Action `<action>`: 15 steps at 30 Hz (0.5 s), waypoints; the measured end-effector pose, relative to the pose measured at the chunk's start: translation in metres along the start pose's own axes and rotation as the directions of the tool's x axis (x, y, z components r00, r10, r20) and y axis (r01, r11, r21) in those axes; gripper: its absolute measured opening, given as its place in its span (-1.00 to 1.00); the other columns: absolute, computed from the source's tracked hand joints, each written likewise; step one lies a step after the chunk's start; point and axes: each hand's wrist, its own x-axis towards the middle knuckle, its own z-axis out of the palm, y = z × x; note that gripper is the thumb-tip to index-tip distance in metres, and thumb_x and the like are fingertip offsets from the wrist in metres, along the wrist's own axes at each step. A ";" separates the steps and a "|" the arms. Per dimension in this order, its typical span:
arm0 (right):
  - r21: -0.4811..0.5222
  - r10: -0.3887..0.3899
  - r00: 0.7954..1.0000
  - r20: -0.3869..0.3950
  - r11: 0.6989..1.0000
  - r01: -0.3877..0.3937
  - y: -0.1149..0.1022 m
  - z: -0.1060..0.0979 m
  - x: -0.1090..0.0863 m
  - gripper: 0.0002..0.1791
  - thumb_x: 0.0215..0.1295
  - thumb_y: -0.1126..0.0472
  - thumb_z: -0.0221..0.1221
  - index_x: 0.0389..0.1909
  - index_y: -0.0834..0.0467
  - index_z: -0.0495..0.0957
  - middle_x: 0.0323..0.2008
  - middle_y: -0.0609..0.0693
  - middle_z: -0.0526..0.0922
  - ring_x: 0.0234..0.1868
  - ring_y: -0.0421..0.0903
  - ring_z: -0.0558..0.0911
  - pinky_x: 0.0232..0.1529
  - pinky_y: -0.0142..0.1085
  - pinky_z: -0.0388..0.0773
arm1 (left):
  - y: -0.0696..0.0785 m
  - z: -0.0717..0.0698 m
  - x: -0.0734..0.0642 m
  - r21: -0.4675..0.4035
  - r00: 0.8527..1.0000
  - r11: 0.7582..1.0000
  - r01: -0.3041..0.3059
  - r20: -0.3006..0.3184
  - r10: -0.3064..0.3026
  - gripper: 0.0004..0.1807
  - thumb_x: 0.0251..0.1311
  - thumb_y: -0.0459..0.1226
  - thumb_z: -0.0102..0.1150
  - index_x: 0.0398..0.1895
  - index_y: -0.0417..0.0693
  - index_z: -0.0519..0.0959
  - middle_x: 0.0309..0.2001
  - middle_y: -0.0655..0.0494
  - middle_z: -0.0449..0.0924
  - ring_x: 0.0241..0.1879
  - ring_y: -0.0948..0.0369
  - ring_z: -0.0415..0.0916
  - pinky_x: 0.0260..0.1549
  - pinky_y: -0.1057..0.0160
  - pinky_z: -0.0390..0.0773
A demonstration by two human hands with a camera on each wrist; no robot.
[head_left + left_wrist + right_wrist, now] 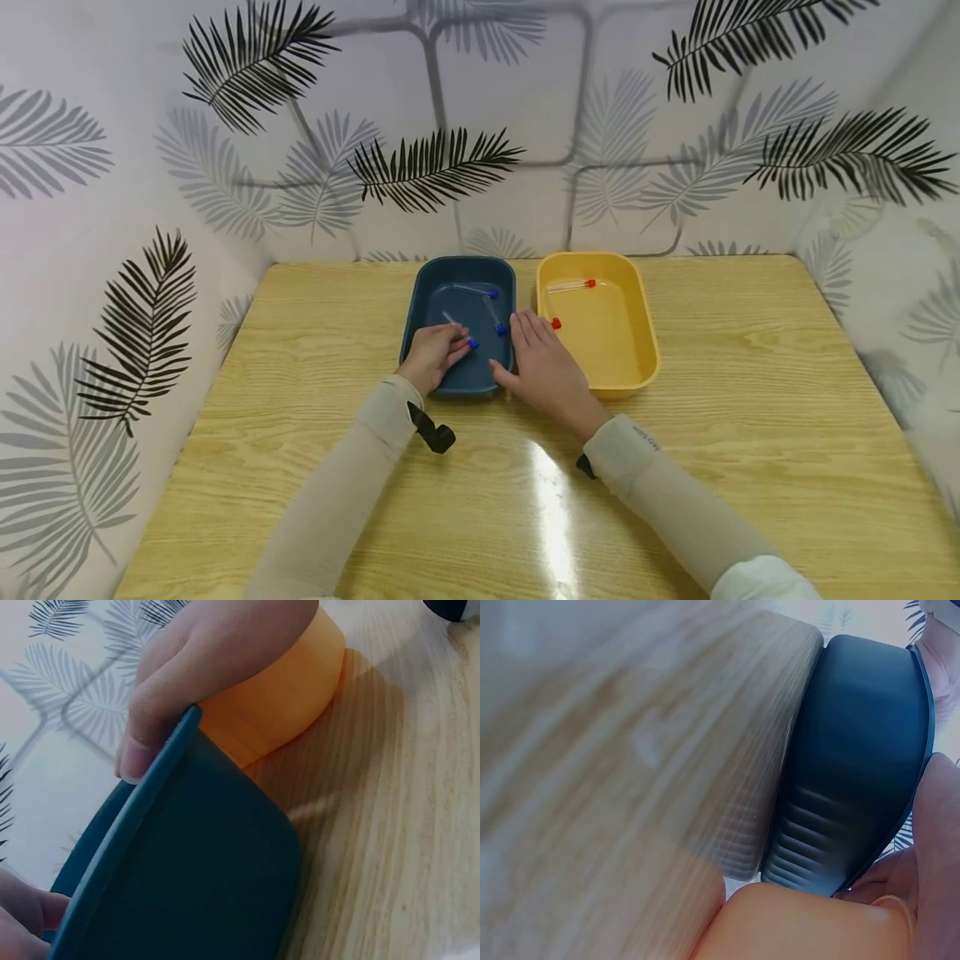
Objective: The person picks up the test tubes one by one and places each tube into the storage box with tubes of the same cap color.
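Inside the dark blue tray [468,379], my left hand [429,354] pinches a clear test tube with a blue cap [473,342]. Two more blue-capped tubes, one toward the back [491,293] and one by the right wall [501,328], lie in the same tray. My right hand [547,371] rests across the adjoining rims of the blue and yellow trays, fingers straight and thumb apart. In the left wrist view, the right thumb [139,754] lies over the blue rim, while that rim hides most of the left fingers [22,919].
The yellow tray [618,354] stands right of the blue one. It holds a red-capped tube [590,283] near its back and another red cap [556,322], partly hidden by my right hand. Both trays sit on a wooden table [750,400], with a leaf-patterned wall covering [525,200] behind.
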 end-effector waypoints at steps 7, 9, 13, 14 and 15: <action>0.006 0.007 1.000 -0.002 1.000 -0.007 0.000 0.002 0.001 -0.07 0.31 -0.32 -0.20 0.41 0.33 -0.08 0.42 0.19 -0.03 0.44 0.04 -0.16 0.38 -0.16 -0.31 | 0.000 0.001 0.003 0.002 0.998 0.999 0.053 -0.033 -0.053 -0.67 0.31 -0.42 -0.05 0.10 -0.41 0.43 0.07 -0.21 0.47 0.05 0.07 0.48 -0.06 0.28 0.51; 0.013 0.006 1.000 -0.002 1.000 -0.006 0.000 0.002 0.001 -0.06 0.31 -0.32 -0.20 0.41 0.33 -0.08 0.42 0.19 -0.05 0.44 0.04 -0.16 0.38 -0.16 -0.31 | 0.001 0.000 0.004 0.002 0.996 0.997 0.076 -0.044 -0.076 -0.68 0.31 -0.42 -0.04 0.09 -0.39 0.44 0.05 -0.20 0.48 0.03 0.07 0.49 -0.08 0.29 0.52; 0.009 0.008 1.000 0.001 1.000 -0.008 -0.001 0.001 0.001 -0.06 0.31 -0.33 -0.23 0.41 0.33 -0.08 0.42 0.20 -0.05 0.44 0.04 -0.16 0.38 -0.15 -0.29 | 0.002 0.000 0.006 -0.004 0.991 0.993 0.122 -0.060 -0.122 -0.68 0.31 -0.41 -0.02 0.10 -0.34 0.44 0.03 -0.16 0.50 0.01 0.10 0.51 -0.12 0.30 0.54; 0.008 0.008 1.000 0.001 1.000 -0.008 -0.001 0.001 0.001 -0.06 0.31 -0.34 -0.23 0.41 0.33 -0.08 0.42 0.20 -0.04 0.44 0.05 -0.15 0.38 -0.15 -0.29 | 0.002 -0.001 0.007 -0.009 0.990 0.992 0.128 -0.066 -0.128 -0.68 0.31 -0.41 -0.01 0.10 -0.34 0.44 0.03 -0.16 0.50 0.01 0.10 0.51 -0.13 0.30 0.54; 0.006 0.008 1.000 0.000 1.000 -0.008 -0.001 0.001 0.001 -0.06 0.31 -0.34 -0.23 0.41 0.33 -0.07 0.42 0.20 -0.03 0.44 0.05 -0.15 0.38 -0.15 -0.28 | 0.002 -0.001 0.007 -0.013 0.989 0.991 0.131 -0.073 -0.132 -0.68 0.31 -0.40 -0.01 0.10 -0.33 0.44 0.02 -0.15 0.50 0.00 0.11 0.51 -0.13 0.31 0.54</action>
